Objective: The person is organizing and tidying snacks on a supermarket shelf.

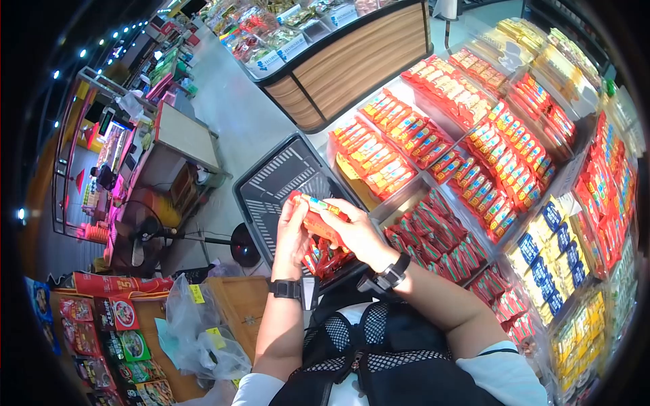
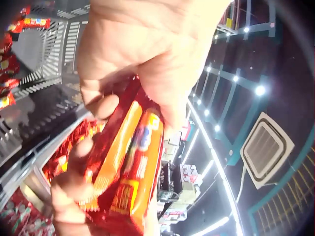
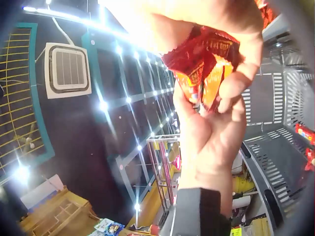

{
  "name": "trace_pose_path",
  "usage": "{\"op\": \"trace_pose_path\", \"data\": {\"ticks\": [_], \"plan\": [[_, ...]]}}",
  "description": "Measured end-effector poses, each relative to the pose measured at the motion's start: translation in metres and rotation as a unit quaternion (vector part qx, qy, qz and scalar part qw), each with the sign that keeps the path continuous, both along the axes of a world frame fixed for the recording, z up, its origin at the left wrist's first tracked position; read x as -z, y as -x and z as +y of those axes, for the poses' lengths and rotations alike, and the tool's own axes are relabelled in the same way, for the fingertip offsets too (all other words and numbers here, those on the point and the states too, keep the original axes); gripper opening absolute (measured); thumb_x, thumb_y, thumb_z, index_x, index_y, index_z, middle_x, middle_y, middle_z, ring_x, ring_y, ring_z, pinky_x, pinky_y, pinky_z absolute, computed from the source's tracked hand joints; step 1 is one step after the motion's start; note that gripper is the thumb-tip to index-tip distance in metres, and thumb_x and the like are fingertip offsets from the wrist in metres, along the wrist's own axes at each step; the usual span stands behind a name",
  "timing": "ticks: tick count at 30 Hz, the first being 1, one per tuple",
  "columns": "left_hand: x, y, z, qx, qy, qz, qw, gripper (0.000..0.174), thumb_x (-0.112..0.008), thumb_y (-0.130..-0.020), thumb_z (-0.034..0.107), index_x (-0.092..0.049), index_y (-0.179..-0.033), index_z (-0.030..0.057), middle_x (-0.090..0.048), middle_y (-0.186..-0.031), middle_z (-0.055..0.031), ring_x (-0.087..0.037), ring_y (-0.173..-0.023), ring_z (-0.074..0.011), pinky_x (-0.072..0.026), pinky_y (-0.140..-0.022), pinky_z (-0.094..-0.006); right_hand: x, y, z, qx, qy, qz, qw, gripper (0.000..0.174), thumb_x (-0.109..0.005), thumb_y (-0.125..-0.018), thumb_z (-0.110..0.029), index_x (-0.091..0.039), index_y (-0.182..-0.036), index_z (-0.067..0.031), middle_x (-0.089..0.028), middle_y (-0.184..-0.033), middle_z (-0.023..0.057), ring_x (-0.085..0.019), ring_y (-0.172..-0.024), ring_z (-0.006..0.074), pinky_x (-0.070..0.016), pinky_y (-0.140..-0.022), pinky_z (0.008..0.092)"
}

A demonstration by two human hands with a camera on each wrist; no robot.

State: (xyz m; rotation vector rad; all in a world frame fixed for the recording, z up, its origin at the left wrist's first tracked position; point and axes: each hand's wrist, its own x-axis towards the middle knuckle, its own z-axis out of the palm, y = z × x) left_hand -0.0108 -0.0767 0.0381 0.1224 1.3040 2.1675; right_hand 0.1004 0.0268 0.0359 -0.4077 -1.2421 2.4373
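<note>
Several red packets with yellow and blue print (image 1: pixel 318 220) are held together between both hands, above a dark grey basket (image 1: pixel 271 177). The left hand (image 1: pixel 292 233) grips their one end, thumb and fingers curled round them. At the other end the right hand (image 1: pixel 357 233) pinches them. In the left wrist view the packets (image 2: pixel 140 167) lie side by side, one face orange and yellow. The right wrist view shows their crimped red ends (image 3: pixel 202 56) between the two hands. More red packets (image 1: pixel 323 260) lie in the basket's near end.
Bins of red packets (image 1: pixel 379 159) stand right of the basket, with green-and-red packets (image 1: pixel 437 233) nearer. A wooden-fronted counter (image 1: pixel 352 64) is beyond. At lower left, a wooden table (image 1: pixel 237 291) bears plastic bags (image 1: pixel 203 331) and snack packs. A black fan base (image 1: pixel 245 245) stands left.
</note>
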Motion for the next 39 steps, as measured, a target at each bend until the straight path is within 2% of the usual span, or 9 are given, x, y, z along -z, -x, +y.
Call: {"op": "trace_pose_path", "data": {"ticks": [3,5,14,19,22,26,29,33,39], "plan": [[0.008,-0.014,0.027,0.002,-0.053,-0.119,0.991,0.025,-0.068,-0.096,0.026,-0.06,-0.113,0.0096,-0.066,-0.105,-0.003,-0.066,-0.095,-0.0169,-0.0561,-0.085,-0.0343,0.017,0.006,-0.004,0.114,-0.107,0.039,0.987,0.031,-0.064,-0.097,-0.017,-0.06,-0.124,-0.0022,-0.066,-0.112,0.0074,-0.064,-0.098,0.0141,-0.0529,-0.084,0.027],[0.008,-0.027,0.038,0.049,-0.022,-0.135,0.989,0.023,-0.068,-0.096,0.026,-0.062,-0.109,0.0081,-0.067,-0.102,-0.0045,-0.066,-0.091,-0.0166,-0.0556,-0.084,-0.0333,0.021,0.002,-0.002,0.193,-0.207,-0.022,0.959,0.031,-0.064,-0.095,-0.016,-0.061,-0.12,0.0003,-0.066,-0.111,0.0166,-0.064,-0.104,0.027,-0.0496,-0.093,0.0355],[0.008,-0.055,0.062,0.125,0.046,0.019,0.991,0.038,-0.068,-0.092,0.002,-0.052,-0.126,0.0065,-0.065,-0.116,-0.0083,-0.065,-0.102,-0.0184,-0.0557,-0.089,-0.0338,0.032,-0.05,0.054,0.189,-0.448,-0.137,0.863,0.03,-0.075,-0.083,-0.027,-0.072,-0.099,-0.0027,-0.065,-0.095,0.0195,-0.062,-0.095,0.0381,-0.0503,-0.083,0.0437],[0.01,-0.064,0.077,0.182,0.06,0.083,0.978,0.046,-0.07,-0.091,0.005,-0.049,-0.132,0.0071,-0.064,-0.115,-0.0104,-0.067,-0.099,-0.0213,-0.0576,-0.084,-0.0343,0.015,-0.077,0.089,0.022,-0.31,-0.189,0.931,0.027,-0.075,-0.082,-0.023,-0.071,-0.095,0.0002,-0.07,-0.088,0.017,-0.069,-0.085,0.0284,-0.0521,-0.076,0.0365],[0.01,-0.06,0.081,0.214,0.066,0.026,0.974,0.046,-0.069,-0.091,0.005,-0.048,-0.132,0.0062,-0.064,-0.111,-0.0102,-0.068,-0.097,-0.0224,-0.0584,-0.08,-0.0346,0.01,-0.089,0.119,0.108,-0.202,-0.183,0.956,0.024,-0.074,-0.083,-0.018,-0.071,-0.093,0.0042,-0.072,-0.081,0.0092,-0.067,-0.076,0.0157,-0.0525,-0.068,0.0315],[0.018,-0.048,0.082,0.192,0.065,-0.058,0.978,0.037,-0.063,-0.093,0.001,-0.051,-0.127,0.0067,-0.067,-0.104,-0.0114,-0.068,-0.094,-0.0235,-0.0585,-0.078,-0.0358,0.049,-0.104,0.188,0.289,-0.173,-0.33,0.882,0.028,-0.075,-0.082,-0.022,-0.071,-0.087,0.0052,-0.07,-0.074,0.0097,-0.065,-0.063,0.0132,-0.0513,-0.058,0.0296],[0.022,-0.045,0.08,0.198,0.041,-0.075,0.976,0.034,-0.062,-0.093,0.001,-0.052,-0.125,0.0063,-0.067,-0.104,-0.0121,-0.068,-0.094,-0.0237,-0.0579,-0.08,-0.0359,0.073,-0.11,0.227,0.267,-0.128,-0.402,0.866,0.032,-0.075,-0.082,-0.026,-0.069,-0.085,0.0048,-0.066,-0.066,0.0114,-0.062,-0.05,0.0156,-0.0416,-0.04,0.0286],[0.019,-0.038,0.072,0.209,0.034,-0.084,0.974,0.033,-0.06,-0.093,0.0,-0.051,-0.125,0.0064,-0.066,-0.104,-0.0112,-0.067,-0.095,-0.0236,-0.0575,-0.079,-0.0363,0.055,-0.1,0.226,0.278,0.02,-0.34,0.898,0.022,-0.07,-0.087,-0.021,-0.064,-0.081,-0.0009,-0.06,-0.067,0.0036,-0.059,-0.052,0.0118,-0.0414,-0.043,0.0246],[0.031,-0.019,0.059,0.173,0.033,-0.089,0.98,0.03,-0.061,-0.093,0.001,-0.053,-0.121,0.0063,-0.065,-0.104,-0.0115,-0.066,-0.096,-0.0237,-0.0569,-0.081,-0.0387,0.083,-0.085,0.224,0.242,-0.025,-0.321,0.915,0.021,-0.069,-0.088,-0.021,-0.065,-0.089,-0.0009,-0.067,-0.078,0.0069,-0.066,-0.062,0.0143,-0.044,-0.049,0.0237]]}}
